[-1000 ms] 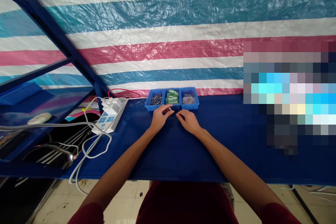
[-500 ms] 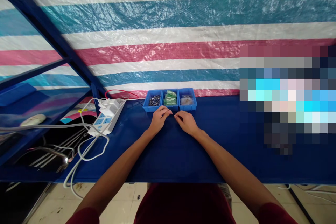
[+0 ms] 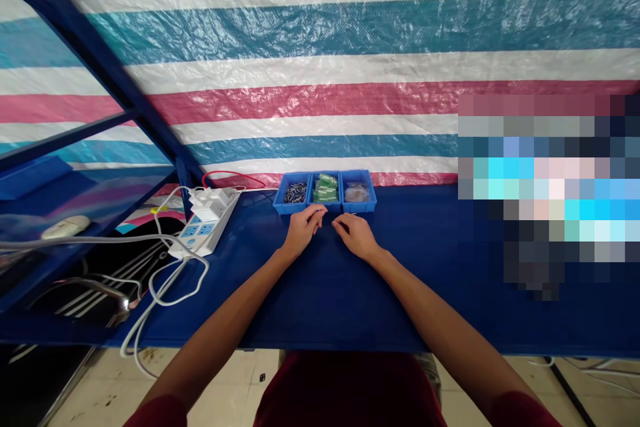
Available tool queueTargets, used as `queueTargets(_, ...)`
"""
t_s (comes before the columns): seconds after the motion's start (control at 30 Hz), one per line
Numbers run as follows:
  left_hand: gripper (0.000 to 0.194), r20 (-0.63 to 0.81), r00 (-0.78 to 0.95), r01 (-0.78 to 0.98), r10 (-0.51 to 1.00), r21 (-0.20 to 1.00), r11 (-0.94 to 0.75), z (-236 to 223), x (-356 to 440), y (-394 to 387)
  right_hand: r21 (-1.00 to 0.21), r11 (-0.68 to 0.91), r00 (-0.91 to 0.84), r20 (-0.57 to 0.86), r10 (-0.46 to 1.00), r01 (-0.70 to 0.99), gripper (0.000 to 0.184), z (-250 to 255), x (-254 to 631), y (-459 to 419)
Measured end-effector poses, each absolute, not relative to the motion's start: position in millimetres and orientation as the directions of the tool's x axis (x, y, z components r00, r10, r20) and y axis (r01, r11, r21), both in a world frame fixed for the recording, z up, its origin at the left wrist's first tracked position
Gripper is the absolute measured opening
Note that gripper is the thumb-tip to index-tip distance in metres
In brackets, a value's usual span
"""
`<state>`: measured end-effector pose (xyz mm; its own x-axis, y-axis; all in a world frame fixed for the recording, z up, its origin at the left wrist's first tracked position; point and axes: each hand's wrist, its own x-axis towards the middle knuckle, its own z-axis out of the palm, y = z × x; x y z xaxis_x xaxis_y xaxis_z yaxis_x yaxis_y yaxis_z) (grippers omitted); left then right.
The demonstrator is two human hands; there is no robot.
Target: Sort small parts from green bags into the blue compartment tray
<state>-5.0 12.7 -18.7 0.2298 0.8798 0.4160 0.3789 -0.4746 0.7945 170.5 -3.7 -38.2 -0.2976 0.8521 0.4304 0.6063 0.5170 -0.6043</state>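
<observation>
I read both hands as empty: the left hand [image 3: 303, 230] has its fingers [image 3: 316, 212] loosely curled and narrow at the front rim of the blue three-compartment tray [image 3: 300, 211]; the right hand [image 3: 356, 237] rests just beside that rim, equally slack; a knock on the rim could spill the metal pins [image 3: 295, 193], green packets [image 3: 325, 188] or clear bag [image 3: 357, 192]; the white power strip [image 3: 205, 230] and its cables [image 3: 173, 280] lie left on the desk [image 3: 325, 307], well apart from the hands.

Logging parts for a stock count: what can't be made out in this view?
Head view only:
Dark pieces in the tray's left bin: too small to identify.
Green packets in the middle bin: any print is too small to read.
Clear bag in the right bin: contents blurred by the plastic.
Pixelated patch right of the tray: hides whatever is there.
Power strip: white plugs cover its far end.
</observation>
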Motion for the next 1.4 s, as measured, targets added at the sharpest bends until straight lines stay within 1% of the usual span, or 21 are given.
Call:
queueTargets(0.17,0.029,0.458,0.2,0.376,0.866,0.78,-0.5,-19.6,-5.3,15.4,-0.598,0.512,-0.297,0.426,0.855,0.617,0.02,-37.2,170.7,-4.2)
queueTargets(0.3,0.039,0.468,0.255,0.351,0.846,0.771,-0.532,-20.1,-5.2,16.9,-0.595,0.505,-0.301,0.413,0.86,0.626,0.02,-37.4,170.6,-4.1)
queueTargets(0.37,0.038,0.464,0.28,0.348,0.84,0.767,-0.539,-21.3,-5.3,17.5,-0.594,0.507,-0.302,0.416,0.858,0.624,0.02,-37.5,170.5,-4.0)
queueTargets(0.5,0.028,0.472,0.265,0.341,0.841,0.77,-0.54,-23.0,-5.7,17.7,-0.596,0.507,-0.3,0.416,0.858,0.623,0.02,-37.8,170.1,-3.8)
queueTargets(0.6,0.029,0.513,0.237,0.351,0.825,0.746,-0.565,-20.7,-6.5,16.0,-0.598,0.505,-0.3,0.415,0.859,0.622,0.02,-38.1,169.8,-3.9)
queueTargets(0.67,0.03,0.558,0.224,0.38,0.799,0.705,-0.599,-17.5,-8.0,14.8,-0.596,0.505,-0.298,0.416,0.859,0.624,0.02,-37.8,169.7,-4.3)
queueTargets(0.77,0.032,0.667,0.166,0.45,0.726,0.604,-0.658,-11.6,-13.1,16.4,-0.587,0.476,-0.262,0.413,0.872,0.655,0.021,-35.5,170.2,-5.0)
queueTargets(0.87,0.034,0.744,0.134,0.554,0.654,0.491,-0.672,-7.0,-22.2,26.6,-0.575,0.357,-0.142,0.385,0.912,0.736,0.026,-31.7,172.1,-4.7)
queueTargets(0.93,0.036,0.759,0.144,0.638,0.635,0.42,-0.646,-6.5,-29.0,37.5,-0.561,0.234,-0.038,0.339,0.94,0.794,0.027,-29.6,174.0,-3.8)
queueTargets(1.0,0.04,0.748,0.16,0.733,0.645,0.347,-0.585,-8.5,-34.7,48.1,-0.534,0.135,0.031,0.29,0.957,0.834,0.025,-28.5,175.8,-2.5)
queueTargets(1.1,0.043,0.709,0.187,0.818,0.68,0.27,-0.507,-13.7,-38.8,56.8,-0.471,0.073,0.048,0.241,0.969,0.879,0.025,-28.6,176.8,-1.1)
queueTargets(1.23,0.035,0.713,0.21,0.841,0.669,0.218,-0.495,-16.3,-36.6,51.8,-0.374,0.05,0.017,0.175,0.984,0.926,0.027,-28.2,175.3,-0.9)
queueTargets(1.33,0.03,0.741,0.202,0.822,0.64,0.227,-0.522,-14.7,-32.5,42.6,-0.321,0.049,-0.006,0.134,0.991,0.946,0.025,-27.0,174.5,-1.3)
queueTargets(1.4,0.028,0.741,0.217,0.796,0.635,0.242,-0.554,-14.6,-28.8,36.6,-0.306,0.055,-0.017,0.127,0.992,0.951,0.025,-26.6,174.8,-1.3)
